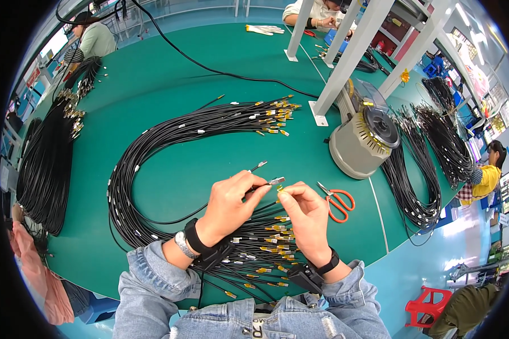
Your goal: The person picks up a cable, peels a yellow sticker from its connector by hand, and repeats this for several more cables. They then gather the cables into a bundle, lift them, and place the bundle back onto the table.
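Observation:
Over the middle of the green table, my left hand [236,199] is closed on a black cable, with its silver connector [276,181] sticking out past the fingertips. My right hand [307,213] pinches a small piece of yellow tape [280,189] close beside that connector. A big bundle of black cables [131,169] bends in a U round the left of my hands. Many of its ends carry yellow-wrapped connectors [278,237], some lying below my wrists. Just right of my right hand lie scissors [338,203] with orange handles.
A round grey machine [361,144] with yellow strips around its top stands at the right, beside white metal posts [345,62]. Further cable bundles lie at the far left [48,164] and right [415,175]. White gloves [264,29] rest at the back. Other people sit around the table.

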Action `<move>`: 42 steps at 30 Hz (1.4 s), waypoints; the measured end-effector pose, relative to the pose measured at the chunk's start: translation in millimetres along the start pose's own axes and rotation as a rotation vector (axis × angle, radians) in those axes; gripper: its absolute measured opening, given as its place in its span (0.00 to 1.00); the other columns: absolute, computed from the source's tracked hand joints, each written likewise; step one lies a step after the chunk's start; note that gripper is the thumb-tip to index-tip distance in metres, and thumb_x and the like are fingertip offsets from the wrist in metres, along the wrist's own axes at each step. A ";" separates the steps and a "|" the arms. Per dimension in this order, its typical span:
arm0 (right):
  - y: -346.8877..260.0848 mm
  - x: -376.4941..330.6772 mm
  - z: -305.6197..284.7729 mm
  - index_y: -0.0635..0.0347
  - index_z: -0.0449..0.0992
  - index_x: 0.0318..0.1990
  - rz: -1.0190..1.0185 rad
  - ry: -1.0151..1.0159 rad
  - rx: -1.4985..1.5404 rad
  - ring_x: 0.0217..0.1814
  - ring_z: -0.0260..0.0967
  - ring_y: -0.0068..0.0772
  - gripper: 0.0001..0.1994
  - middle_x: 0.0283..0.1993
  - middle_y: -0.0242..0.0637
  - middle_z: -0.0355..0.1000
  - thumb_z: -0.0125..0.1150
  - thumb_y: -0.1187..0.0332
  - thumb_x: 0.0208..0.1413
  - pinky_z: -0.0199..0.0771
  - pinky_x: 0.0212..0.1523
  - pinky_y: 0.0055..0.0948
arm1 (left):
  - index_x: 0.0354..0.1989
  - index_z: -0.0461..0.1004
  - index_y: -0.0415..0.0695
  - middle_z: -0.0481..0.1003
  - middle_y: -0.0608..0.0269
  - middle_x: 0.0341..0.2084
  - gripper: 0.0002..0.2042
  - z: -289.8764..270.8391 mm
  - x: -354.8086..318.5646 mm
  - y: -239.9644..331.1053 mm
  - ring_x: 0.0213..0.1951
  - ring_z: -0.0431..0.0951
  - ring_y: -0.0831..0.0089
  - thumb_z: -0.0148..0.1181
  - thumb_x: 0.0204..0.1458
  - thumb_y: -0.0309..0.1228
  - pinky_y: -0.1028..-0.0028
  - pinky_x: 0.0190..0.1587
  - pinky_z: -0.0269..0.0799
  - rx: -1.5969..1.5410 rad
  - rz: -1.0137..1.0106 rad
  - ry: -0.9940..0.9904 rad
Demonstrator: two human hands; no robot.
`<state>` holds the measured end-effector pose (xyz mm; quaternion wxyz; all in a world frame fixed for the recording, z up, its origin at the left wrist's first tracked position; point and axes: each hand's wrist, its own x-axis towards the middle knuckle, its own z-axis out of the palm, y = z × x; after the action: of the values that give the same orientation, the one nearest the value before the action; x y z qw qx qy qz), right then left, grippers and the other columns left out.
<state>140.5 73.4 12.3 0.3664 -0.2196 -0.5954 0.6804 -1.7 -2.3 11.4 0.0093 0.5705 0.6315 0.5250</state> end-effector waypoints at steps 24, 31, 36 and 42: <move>8.4 -3.3 3.7 0.69 0.74 0.34 -0.091 0.048 -0.162 0.35 0.64 0.20 0.03 0.33 0.33 0.70 0.59 0.79 0.52 0.63 0.38 0.20 | 0.27 0.73 0.40 0.72 0.63 0.18 0.05 4.0 -9.0 2.2 0.15 0.72 0.73 0.64 0.43 0.22 0.76 0.16 0.64 0.093 0.105 0.034; 5.1 -6.1 4.9 0.69 0.74 0.34 -0.150 0.031 -0.199 0.35 0.64 0.20 0.03 0.33 0.33 0.70 0.60 0.79 0.51 0.63 0.38 0.20 | 0.27 0.73 0.41 0.71 0.65 0.18 0.05 4.5 -9.4 2.7 0.15 0.71 0.71 0.64 0.43 0.23 0.74 0.16 0.65 0.121 0.102 0.057; 7.3 -4.0 4.6 0.69 0.74 0.34 -0.129 0.048 -0.184 0.35 0.64 0.20 0.03 0.33 0.33 0.70 0.60 0.79 0.51 0.63 0.38 0.20 | 0.27 0.73 0.41 0.71 0.65 0.18 0.06 5.1 -9.8 2.2 0.15 0.72 0.70 0.64 0.43 0.23 0.73 0.16 0.65 0.129 0.120 0.056; 9.0 -3.1 3.8 0.69 0.74 0.34 -0.113 0.061 -0.213 0.36 0.64 0.21 0.04 0.33 0.34 0.70 0.59 0.79 0.51 0.64 0.39 0.20 | 0.27 0.73 0.41 0.71 0.65 0.18 0.06 5.2 -11.5 2.2 0.16 0.72 0.70 0.64 0.43 0.23 0.73 0.16 0.65 0.140 0.128 0.045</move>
<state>137.6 68.4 3.9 0.3965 -0.2442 -0.6644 0.5846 7.1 -7.7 3.8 -0.0784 0.5968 0.6291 0.4918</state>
